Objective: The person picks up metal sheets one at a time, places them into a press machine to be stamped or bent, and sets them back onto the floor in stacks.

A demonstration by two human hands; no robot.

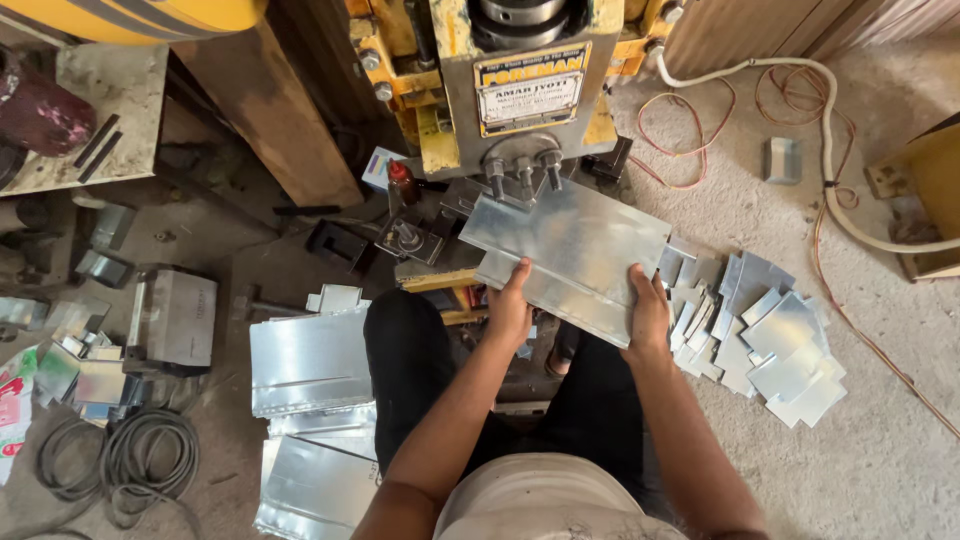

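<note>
The metal sheet (570,255) lay flat under the front of the big yellow and grey press machine (500,90), with its far edge tucked in below the three bolts (522,172). It was shiny and grey, with a long fold line running across it. The left hand (510,312) gripped the near edge of the sheet on the left side, fingers curled over the top of it. The right hand (648,315) held the near edge on the right side, with the fingers flat on top of the sheet. Both hands were closed on the same sheet.

To the left of the person's dark trousers (420,370), a stack of big metal sheets (312,362) lay on the floor. To the right, a messy pile of small cut metal pieces (765,340) sat just beside the right hand. A small red bottle (401,186) stood near the machine. Grey coiled cable (130,460) lay on the floor far to the left, and a white hose (830,150) curved across the floor on the right.
</note>
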